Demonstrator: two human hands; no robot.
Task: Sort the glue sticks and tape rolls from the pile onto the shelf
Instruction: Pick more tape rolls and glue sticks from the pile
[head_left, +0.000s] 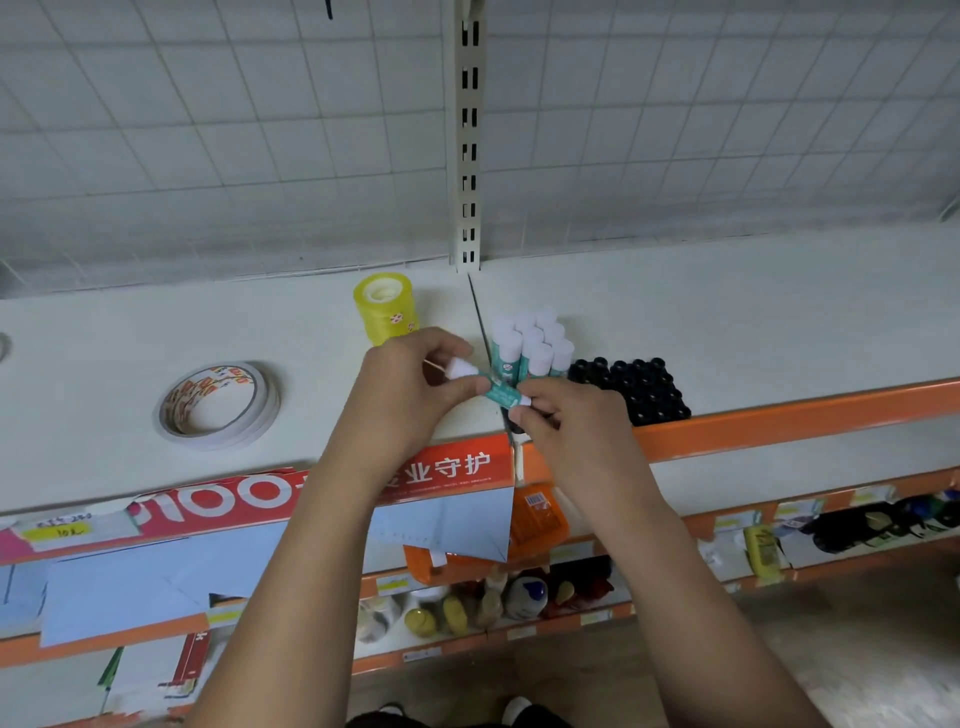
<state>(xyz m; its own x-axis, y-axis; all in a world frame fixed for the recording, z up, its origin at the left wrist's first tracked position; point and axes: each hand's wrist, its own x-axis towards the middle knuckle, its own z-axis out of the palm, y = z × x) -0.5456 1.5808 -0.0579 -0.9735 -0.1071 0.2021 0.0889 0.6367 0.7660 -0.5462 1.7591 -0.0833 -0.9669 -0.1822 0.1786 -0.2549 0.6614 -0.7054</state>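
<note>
A teal glue stick (500, 393) with a white cap lies sideways between both hands above the white shelf (727, 322). My left hand (410, 395) pinches its capped end and my right hand (566, 415) grips its other end. Just behind stands a cluster of several upright white-capped glue sticks (532, 343). A stack of yellow tape rolls (385, 307) stands at the back left. Flat double-sided tape rolls (218, 405) lie further left.
A block of black-capped items (636, 387) sits right of the glue sticks. A slotted upright post (469, 135) and wire-grid back panel rise behind. The orange shelf edge (779, 421) runs along the front, with lower shelves of bottles and packets beneath.
</note>
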